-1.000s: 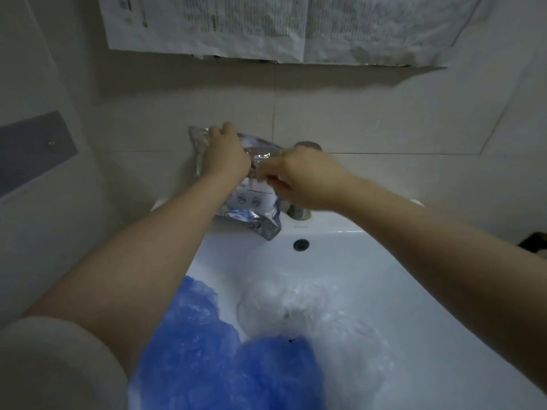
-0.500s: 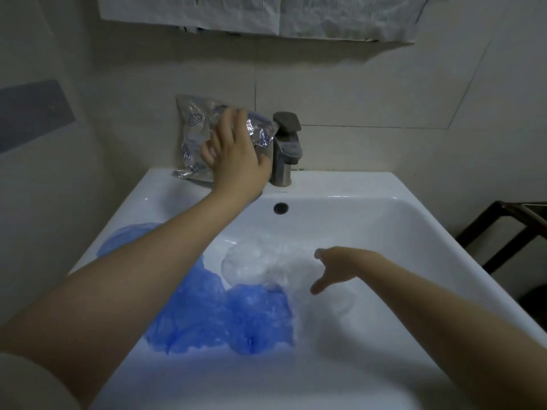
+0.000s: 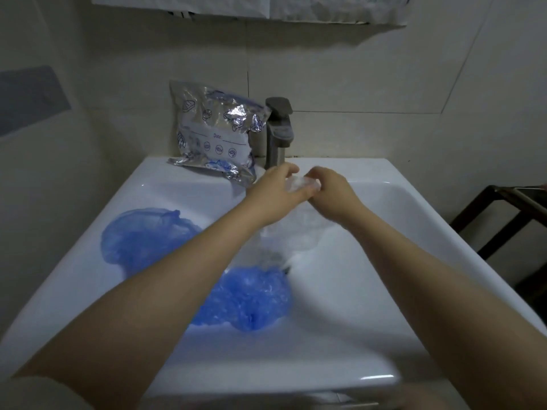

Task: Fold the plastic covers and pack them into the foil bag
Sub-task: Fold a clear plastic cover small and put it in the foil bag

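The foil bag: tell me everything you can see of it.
The foil bag is crinkled silver plastic printed with small dark blue drawings, with a white label panel reading "Date". Something blue shows through near its base. It stands tilted on the sink's back ledge, against the tiled wall, beside the faucet. Neither hand touches it.

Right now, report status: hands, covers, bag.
Both hands, left and right, gripping one clear cover above the sink. Two blue covers lying in the basin. Foil bag leaning by the faucet, nothing blocking it.

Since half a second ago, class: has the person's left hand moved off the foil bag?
Yes. The left hand left the foil bag and moved right, below the tap.
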Demonstrator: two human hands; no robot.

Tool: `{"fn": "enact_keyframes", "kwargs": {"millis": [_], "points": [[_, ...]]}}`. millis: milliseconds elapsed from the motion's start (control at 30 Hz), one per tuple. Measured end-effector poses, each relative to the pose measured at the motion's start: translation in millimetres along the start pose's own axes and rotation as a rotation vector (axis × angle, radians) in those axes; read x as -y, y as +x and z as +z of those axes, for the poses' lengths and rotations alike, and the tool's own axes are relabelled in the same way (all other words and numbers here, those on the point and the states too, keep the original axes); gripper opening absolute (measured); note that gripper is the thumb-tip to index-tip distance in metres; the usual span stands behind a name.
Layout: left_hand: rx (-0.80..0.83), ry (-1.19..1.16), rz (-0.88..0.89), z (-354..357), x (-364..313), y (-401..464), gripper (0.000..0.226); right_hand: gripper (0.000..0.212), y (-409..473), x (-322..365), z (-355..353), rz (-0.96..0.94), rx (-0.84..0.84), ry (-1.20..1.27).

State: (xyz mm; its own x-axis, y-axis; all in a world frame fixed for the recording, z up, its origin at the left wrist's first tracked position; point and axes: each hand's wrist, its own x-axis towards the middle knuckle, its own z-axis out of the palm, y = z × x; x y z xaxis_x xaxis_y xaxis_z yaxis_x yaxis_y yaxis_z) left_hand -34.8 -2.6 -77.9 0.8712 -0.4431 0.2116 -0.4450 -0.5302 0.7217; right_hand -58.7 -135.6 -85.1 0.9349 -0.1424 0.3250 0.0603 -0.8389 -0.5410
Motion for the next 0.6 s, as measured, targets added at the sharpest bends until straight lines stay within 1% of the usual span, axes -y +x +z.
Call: {"fn": "enact_keyframes", "kwargs": {"millis": [33, 67, 133, 167, 200, 233, 267, 333, 400, 467, 533, 600], "points": [[-0.009, -0.065, -0.034, 2.1, -0.1, -1.4, 0.062, 0.007, -1.1, 2.5, -2.1, 0.013, -0.007, 0.097], [-0.036, -0.142, -0.059, 3.4, 0.9, -3.2, 0.068, 0.006, -3.4, 3.9, -1.6, 0.019, -0.016, 0.189], [-0.06, -0.263, -0.101, 4.2, 5.1, -7.5, 0.073, 0.024, -9.2, 0.3, 2.2, 0.042, -0.053, 0.396], [-0.043, -0.302, -0.131, 5.7, 10.3, -10.7, 0.073, 0.028, -12.4, -3.3, 4.6, 0.073, -0.07, 0.507], [-0.021, -0.33, -0.157, 7.8, 16.9, -13.5, 0.069, 0.03, -14.9, -7.7, 7.7, 0.109, -0.088, 0.591], [0.013, -0.35, -0.177, 10.1, 24.2, -16.4, 0.059, 0.03, -17.7, -10.6, 9.2, 0.14, -0.108, 0.657], [0.044, -0.358, -0.183, 11.2, 29.8, -18.5, 0.043, 0.03, -19.0, -12.1, 8.5, 0.164, -0.124, 0.704], [0.03, -0.384, -0.224, 9.6, 38.2, -18.2, 0.009, 0.027, -20.2, -14.4, 4.5, 0.182, -0.139, 0.754], [-0.031, -0.5, -0.291, 3.0, 41.0, -16.4, 0.018, 0.023, -22.4, -17.9, -1.6, 0.174, -0.107, 0.763], [-0.033, -0.666, -0.343, -4.6, 39.5, -14.6, 0.022, 0.019, -24.7, -23.1, -6.8, 0.159, -0.039, 0.767], [0.026, -0.758, -0.355, -7.2, 39.1, -15.1, 0.023, 0.016, -26.6, -25.9, -6.5, 0.169, -0.008, 0.769], [0.111, -0.801, -0.363, -5.1, 37.4, -16.1, 0.027, 0.015, -26.9, -26.7, -1.4, 0.232, -0.011, 0.734]]}}
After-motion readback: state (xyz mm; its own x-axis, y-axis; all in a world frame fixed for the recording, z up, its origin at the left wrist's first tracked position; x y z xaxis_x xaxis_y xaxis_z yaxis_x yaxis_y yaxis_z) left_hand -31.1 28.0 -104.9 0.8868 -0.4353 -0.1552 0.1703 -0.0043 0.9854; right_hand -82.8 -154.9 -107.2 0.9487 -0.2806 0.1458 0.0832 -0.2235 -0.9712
